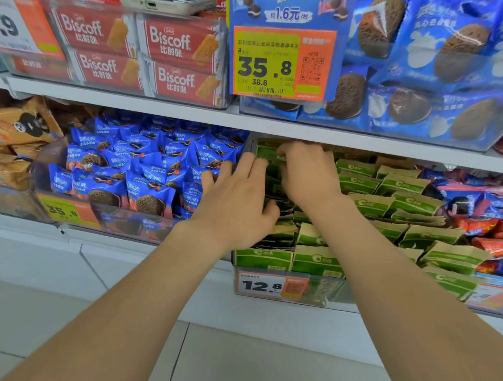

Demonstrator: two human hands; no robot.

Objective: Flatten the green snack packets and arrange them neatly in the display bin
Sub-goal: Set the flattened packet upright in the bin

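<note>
The green packets (414,202) lie in a clear bin (318,297) on the lower shelf, right of centre. They fill it in rough rows. Those at the right stand on edge and lean. Those at the front left stand upright against the bin's front wall.

Both hands are inside the bin at its left end. The left hand (236,202) lies palm down on the packets with its fingers spread and its thumb out toward the right. Its fingertips reach the bin's left wall. The right hand (307,172) is just beside it and deeper in, under the edge of the upper shelf (182,114). Its fingers bend down onto packets at the back, but it is not clear whether they pinch one or only press. Both forearms are bare.

An orange price tag (274,285) reading 12.8 sits on the bin's front. To the left, touching the bin, is a second bin of blue packets (144,172). Brown packets (11,136) lie further left. To the right are red and blue packets (484,207).

On the upper shelf stand red Biscoff packs (173,63) and blue biscuit packs (441,63), with a 35.8 tag (281,63) between them. Below is a pale tiled floor (253,359).
</note>
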